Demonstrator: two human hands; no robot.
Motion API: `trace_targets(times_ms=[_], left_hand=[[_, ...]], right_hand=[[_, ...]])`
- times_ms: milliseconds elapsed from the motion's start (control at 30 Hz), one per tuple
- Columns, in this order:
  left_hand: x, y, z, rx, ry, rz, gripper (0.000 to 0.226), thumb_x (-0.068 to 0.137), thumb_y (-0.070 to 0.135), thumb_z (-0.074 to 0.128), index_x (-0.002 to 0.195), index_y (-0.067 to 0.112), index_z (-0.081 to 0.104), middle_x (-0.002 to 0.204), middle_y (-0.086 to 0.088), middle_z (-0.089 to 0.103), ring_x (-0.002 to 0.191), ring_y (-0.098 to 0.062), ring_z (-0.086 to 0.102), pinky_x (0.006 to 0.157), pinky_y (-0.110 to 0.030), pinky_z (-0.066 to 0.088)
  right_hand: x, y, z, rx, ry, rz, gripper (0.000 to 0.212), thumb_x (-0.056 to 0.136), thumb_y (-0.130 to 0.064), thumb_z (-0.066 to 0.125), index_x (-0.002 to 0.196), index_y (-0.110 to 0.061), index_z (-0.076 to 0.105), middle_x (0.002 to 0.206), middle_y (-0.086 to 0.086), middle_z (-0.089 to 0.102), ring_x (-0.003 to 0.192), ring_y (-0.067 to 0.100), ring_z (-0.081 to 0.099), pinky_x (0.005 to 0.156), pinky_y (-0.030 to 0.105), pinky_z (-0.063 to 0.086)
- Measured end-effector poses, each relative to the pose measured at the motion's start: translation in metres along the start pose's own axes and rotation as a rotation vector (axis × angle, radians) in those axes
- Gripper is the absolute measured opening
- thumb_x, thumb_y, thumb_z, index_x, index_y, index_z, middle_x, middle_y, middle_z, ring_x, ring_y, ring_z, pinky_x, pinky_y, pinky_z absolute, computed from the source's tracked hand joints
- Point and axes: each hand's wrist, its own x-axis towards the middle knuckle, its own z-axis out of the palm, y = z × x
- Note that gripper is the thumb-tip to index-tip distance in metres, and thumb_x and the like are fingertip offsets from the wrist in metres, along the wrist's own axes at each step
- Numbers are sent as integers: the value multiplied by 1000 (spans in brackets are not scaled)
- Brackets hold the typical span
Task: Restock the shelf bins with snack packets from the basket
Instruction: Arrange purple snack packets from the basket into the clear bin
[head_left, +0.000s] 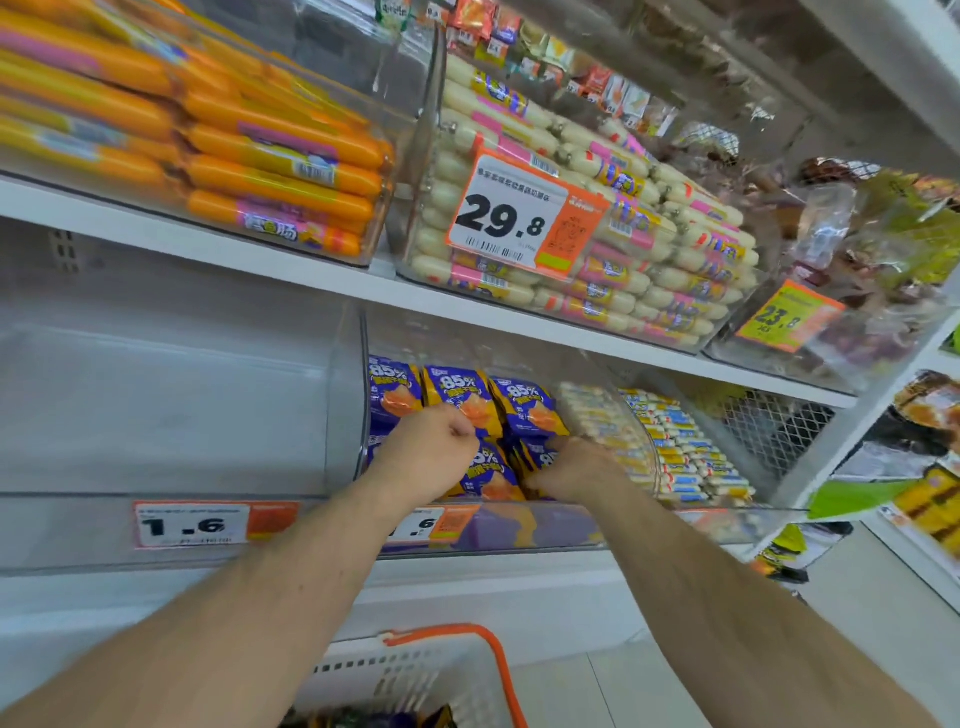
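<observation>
Shop shelving is showing a half-filled bin where both hands, left and right, are gripping purple packets, the basket holding more.

snack packets sitting in middle shelf bin | both hands reaching inside it | basket lying below

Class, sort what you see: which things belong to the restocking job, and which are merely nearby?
Job: purple-and-yellow snack packets; clear plastic shelf bin; white plastic basket with orange handle; left hand; right hand.

Nearby: orange sausages; pale sausage sticks; orange price tag.
</observation>
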Motion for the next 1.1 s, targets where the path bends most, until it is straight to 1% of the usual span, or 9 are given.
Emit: trace_targets(times_ms=[100,233,333,533,633,700,833,967,1100], left_hand=[[-2,2,-1,8,-10,16,22,96,19,52,110,17,68,116,3,65,109,-15,58,95,-32,47],[-3,3,-2,31,-23,26,22,96,20,51,109,16,69,115,3,66,108,-16,59,95,-34,48],[-6,5,0,44,20,58,21,95,19,53,110,18,67,112,3,68,103,-16,61,93,-34,50],[-44,10,-5,81,288,509,16,86,13,57,93,17,71,84,7,69,77,-8,58,69,-28,51],[-75,-2,-19,121,157,502,18,80,20,54,87,22,70,74,14,63,69,-8,55,63,-24,45],[-92,-16,-30,170,-39,386,15,83,21,58,88,22,72,68,15,59,61,-3,53,61,-16,42],[-112,-58,-40,342,-321,159,18,88,12,62,101,19,72,89,7,68,77,-5,59,61,-3,35],[-122,-97,-40,517,-433,52,25,90,16,57,110,22,70,109,4,71,102,-15,63,79,-19,42],[-126,-112,-43,612,-483,11,26,89,22,55,110,32,68,114,8,68,106,-16,60,82,-24,43]], right_hand=[[2,0,5,27,-24,-18,32,72,-33,64,99,-17,69,98,5,67,102,25,64,68,24,41],[2,0,6,36,2,-29,37,66,-34,64,100,-20,71,102,4,69,98,25,64,68,24,43],[0,0,7,94,20,-5,20,62,-35,63,69,-16,59,74,2,60,73,23,60,56,24,37],[0,2,11,198,231,14,37,79,-47,59,64,-14,52,70,5,59,79,31,61,64,28,41],[-10,3,11,353,503,-18,29,80,-35,54,66,-10,60,74,16,65,80,38,64,65,33,47],[-18,3,14,359,857,-114,33,75,-30,47,70,-6,69,73,20,65,73,41,62,64,38,49],[-50,-22,35,378,1314,-382,11,74,-18,61,76,-9,67,79,20,59,74,38,58,65,44,45],[-109,-78,102,565,1144,-678,9,76,-16,59,70,-9,62,73,12,57,74,30,52,65,40,36],[-141,-105,213,482,389,-573,12,79,-23,52,72,-13,57,67,4,57,65,27,54,59,37,45]])
